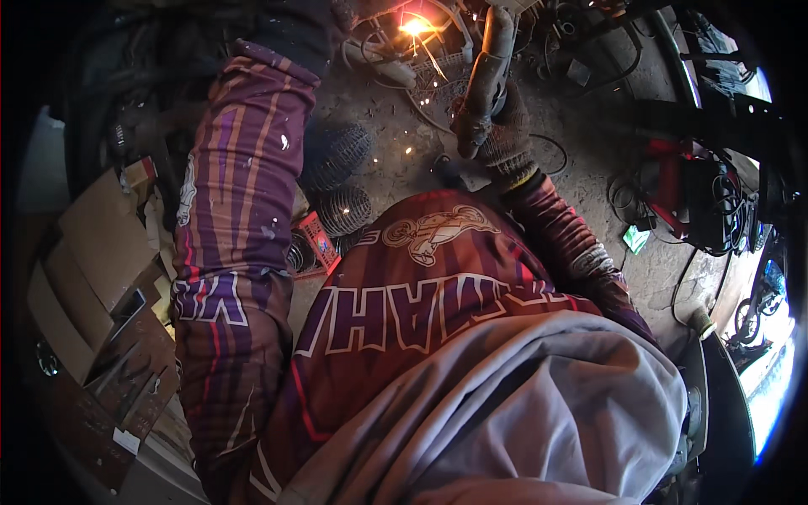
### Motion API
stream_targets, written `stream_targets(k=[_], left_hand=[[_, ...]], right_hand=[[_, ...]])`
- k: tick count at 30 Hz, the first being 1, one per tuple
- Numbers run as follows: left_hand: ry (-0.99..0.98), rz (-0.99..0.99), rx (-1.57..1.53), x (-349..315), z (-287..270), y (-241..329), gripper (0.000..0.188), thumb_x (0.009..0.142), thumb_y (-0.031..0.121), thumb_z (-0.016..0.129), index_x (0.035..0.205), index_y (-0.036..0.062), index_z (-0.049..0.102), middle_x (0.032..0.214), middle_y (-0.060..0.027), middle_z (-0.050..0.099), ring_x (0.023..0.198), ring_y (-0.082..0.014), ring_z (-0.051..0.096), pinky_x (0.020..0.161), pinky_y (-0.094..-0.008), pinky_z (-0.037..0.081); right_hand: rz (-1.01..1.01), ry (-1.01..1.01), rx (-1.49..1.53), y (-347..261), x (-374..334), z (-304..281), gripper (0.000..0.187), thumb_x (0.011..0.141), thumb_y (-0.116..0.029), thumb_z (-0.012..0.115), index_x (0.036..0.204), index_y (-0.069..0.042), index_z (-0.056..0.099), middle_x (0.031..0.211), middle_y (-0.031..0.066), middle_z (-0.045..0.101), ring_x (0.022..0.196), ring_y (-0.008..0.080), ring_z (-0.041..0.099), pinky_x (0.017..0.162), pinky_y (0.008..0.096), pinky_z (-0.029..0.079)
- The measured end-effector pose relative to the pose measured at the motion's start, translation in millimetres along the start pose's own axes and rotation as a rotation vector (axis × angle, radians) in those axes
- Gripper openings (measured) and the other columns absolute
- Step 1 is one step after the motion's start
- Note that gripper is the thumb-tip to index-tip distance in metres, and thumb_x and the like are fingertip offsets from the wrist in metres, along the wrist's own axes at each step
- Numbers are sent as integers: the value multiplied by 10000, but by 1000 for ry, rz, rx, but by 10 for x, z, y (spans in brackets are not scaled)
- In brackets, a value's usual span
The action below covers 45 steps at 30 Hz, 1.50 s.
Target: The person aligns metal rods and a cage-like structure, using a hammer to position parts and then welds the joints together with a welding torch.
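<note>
My right hand point(505, 139), in a knitted work glove, is closed around a thick, worn, tube-shaped piece point(491, 67) that slants up toward the top edge. What kind of thing it is I cannot make out. My left arm reaches up the left side in a printed sleeve and ends in a dark glove cuff point(286, 29); the fingers are lost in shadow at the top. Between the arms, a bright orange-white glow point(412, 27) throws sparks over a round frame of thin metal bars point(454, 50). Small sparks also show above the floor below it.
Coiled wire mesh point(337, 156) and a red box point(317, 241) lie beside my left arm. Cardboard point(105, 240) is stacked at the far left. A red and black machine point(703, 198) with cables stands at the right, near a green packet point(636, 239). A cable point(551, 147) curls on the floor.
</note>
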<state>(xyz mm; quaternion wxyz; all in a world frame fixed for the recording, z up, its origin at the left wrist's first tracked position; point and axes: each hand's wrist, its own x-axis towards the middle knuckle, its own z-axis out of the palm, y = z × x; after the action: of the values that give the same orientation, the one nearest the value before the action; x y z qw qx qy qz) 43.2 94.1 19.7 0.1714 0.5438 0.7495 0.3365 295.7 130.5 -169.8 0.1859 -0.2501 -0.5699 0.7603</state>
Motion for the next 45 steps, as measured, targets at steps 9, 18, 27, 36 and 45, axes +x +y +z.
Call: stream_targets(k=[9, 18, 27, 36, 45], left_hand=[[7, 27, -13, 2, -32, 83, 507, 975, 346, 574, 1340, -5, 535, 957, -120, 642, 702, -207, 537, 621, -388, 483], [18, 16, -57, 12, -2, 47, 505, 983, 376, 572, 1318, -1, 551, 982, -128, 645, 717, -217, 547, 631, -399, 491], [34, -32, -207, 22, 21, -48, 506, 991, 407, 570, 1297, 4, 567, 1006, -137, 648, 733, -228, 557, 640, -410, 500], [-129, -471, 621, 74, -234, 872, 586, 1000, 549, 507, 975, -15, 663, 610, -125, 510, 507, -214, 409, 512, -472, 405], [361, 52, 328, 48, -119, 616, 547, 1004, 493, 531, 708, 32, 529, 562, -83, 380, 507, -181, 347, 524, -461, 352]], right_hand=[[-38, 27, -46, 26, -197, -270, 520, 859, -89, 776, 1286, -83, 479, 978, 80, 646, 796, 182, 669, 634, 334, 584], [-16, 25, -3, -124, -334, -398, 533, 883, -82, 747, 1332, -113, 461, 975, 95, 656, 800, 212, 669, 639, 350, 585], [71, 55, 23, -304, -519, -830, 467, 894, -95, 736, 1299, -91, 504, 1045, 61, 643, 891, 173, 640, 744, 335, 551], [194, 102, 120, -468, -382, -1275, 497, 872, -107, 754, 1311, -74, 523, 1150, 68, 654, 1018, 172, 635, 865, 332, 529], [160, 25, -83, -442, -52, -1540, 453, 861, -112, 727, 1274, -59, 550, 1114, 92, 679, 999, 190, 650, 850, 334, 525]])
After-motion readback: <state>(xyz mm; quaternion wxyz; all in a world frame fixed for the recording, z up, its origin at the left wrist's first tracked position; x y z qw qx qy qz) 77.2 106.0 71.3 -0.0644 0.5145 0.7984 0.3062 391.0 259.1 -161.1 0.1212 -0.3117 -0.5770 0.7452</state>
